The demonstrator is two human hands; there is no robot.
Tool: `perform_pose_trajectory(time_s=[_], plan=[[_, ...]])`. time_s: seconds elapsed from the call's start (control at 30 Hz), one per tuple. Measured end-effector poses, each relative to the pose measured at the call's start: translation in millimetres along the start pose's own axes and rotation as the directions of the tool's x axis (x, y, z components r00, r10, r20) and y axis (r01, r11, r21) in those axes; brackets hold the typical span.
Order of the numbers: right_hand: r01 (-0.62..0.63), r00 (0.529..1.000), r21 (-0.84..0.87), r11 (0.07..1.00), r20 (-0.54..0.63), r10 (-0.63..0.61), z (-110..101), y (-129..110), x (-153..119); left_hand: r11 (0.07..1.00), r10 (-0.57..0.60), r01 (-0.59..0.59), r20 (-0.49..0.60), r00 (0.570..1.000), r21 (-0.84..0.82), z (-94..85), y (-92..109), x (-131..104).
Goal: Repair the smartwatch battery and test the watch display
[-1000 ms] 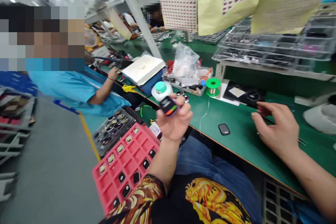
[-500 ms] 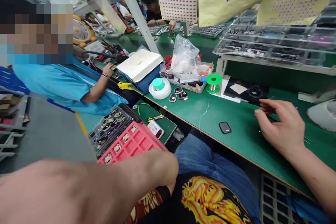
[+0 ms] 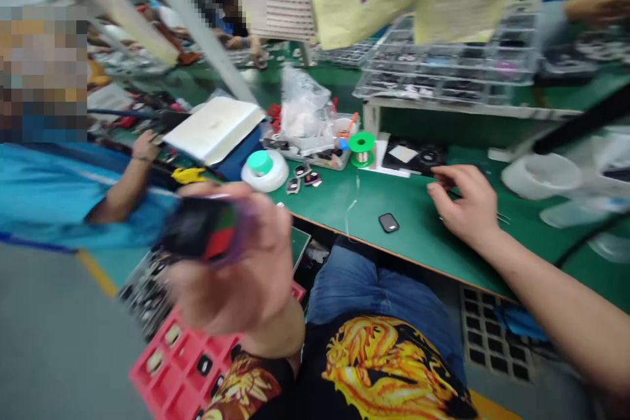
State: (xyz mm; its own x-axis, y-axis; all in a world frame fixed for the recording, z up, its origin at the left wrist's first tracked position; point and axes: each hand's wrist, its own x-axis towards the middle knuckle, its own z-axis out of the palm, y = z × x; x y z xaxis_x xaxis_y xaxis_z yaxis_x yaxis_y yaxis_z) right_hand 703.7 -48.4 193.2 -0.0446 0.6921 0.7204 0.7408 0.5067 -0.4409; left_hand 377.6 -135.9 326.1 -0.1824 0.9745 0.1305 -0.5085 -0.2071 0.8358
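Observation:
My left hand [image 3: 246, 275] is raised close to the camera, blurred. Its fingers and thumb grip a small black case with a purple rim [image 3: 201, 230], which shows a red and a green patch. My right hand [image 3: 465, 200] rests on the green bench with its fingers curled. Two thin metal prongs, apparently tweezers [image 3: 503, 218], stick out beside its wrist, their other end mostly hidden by the hand. Left of that hand, a black rounded-square piece [image 3: 388, 222] lies flat on the bench. Below my left arm is a pink compartment tray [image 3: 167, 380] with small parts.
On the green bench [image 3: 335, 207] stand a green solder spool [image 3: 361, 147], a white round bottle [image 3: 266, 170] and several small watch-like cases [image 3: 294, 185]. A parts box [image 3: 325, 156] sits behind. A person in blue [image 3: 63, 190] works at the left. Clear compartment trays [image 3: 443, 72] occupy the shelf.
My left hand has come up from the lower left, and the black case in it now shows. The view has turned right. My right hand keeps its place on the bench.

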Motion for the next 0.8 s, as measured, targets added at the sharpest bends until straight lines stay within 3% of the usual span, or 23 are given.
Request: perform_pose_trajectory(time_s=[0.03,0.07,0.1,0.2,0.27,0.3,0.53,0.7,0.8], plan=[[-0.001,1.000,0.006,1.000,0.009,0.001,0.4,-1.5,-1.4,0.998,0.033,-0.031,0.032,0.999,-0.060,4.7,-20.5,11.4],[-0.003,1.000,-0.002,1.000,0.020,0.003,1.3,-2.1,-2.8,0.994,-0.032,0.044,0.111,0.993,-0.105,8.6,-43.6,24.4],[-0.001,1.000,-0.008,1.000,0.016,0.002,2.5,-1.9,-3.9,0.973,-0.164,0.192,0.202,0.965,-0.126,11.8,-68.1,38.1],[0.017,1.000,0.089,0.996,0.001,-0.017,6.2,0.2,-5.9,0.826,-0.463,0.542,0.364,0.808,-0.154,16.9,-134.8,72.8],[0.044,0.999,0.143,0.989,-0.003,-0.044,7.1,-0.8,-7.7,0.756,-0.528,0.630,0.403,0.748,-0.178,15.8,-162.7,82.0],[0.066,0.998,0.144,0.987,0.005,-0.067,7.0,-2.3,-9.0,0.739,-0.536,0.645,0.412,0.737,-0.193,14.4,-170.9,81.8],[0.294,0.937,0.097,0.951,0.168,-0.306,6.7,-16.6,-21.8,0.703,-0.590,0.683,0.372,0.716,-0.200,15.3,-185.0,54.4],[0.425,0.878,0.106,0.899,0.193,-0.438,10.1,-27.9,-26.8,0.718,-0.579,0.658,0.331,0.745,-0.226,14.0,-187.1,52.6],[0.432,0.878,0.117,0.894,0.172,-0.447,10.6,-32.0,-26.4,0.691,-0.613,0.700,0.368,0.700,-0.179,11.5,-184.1,51.3]])
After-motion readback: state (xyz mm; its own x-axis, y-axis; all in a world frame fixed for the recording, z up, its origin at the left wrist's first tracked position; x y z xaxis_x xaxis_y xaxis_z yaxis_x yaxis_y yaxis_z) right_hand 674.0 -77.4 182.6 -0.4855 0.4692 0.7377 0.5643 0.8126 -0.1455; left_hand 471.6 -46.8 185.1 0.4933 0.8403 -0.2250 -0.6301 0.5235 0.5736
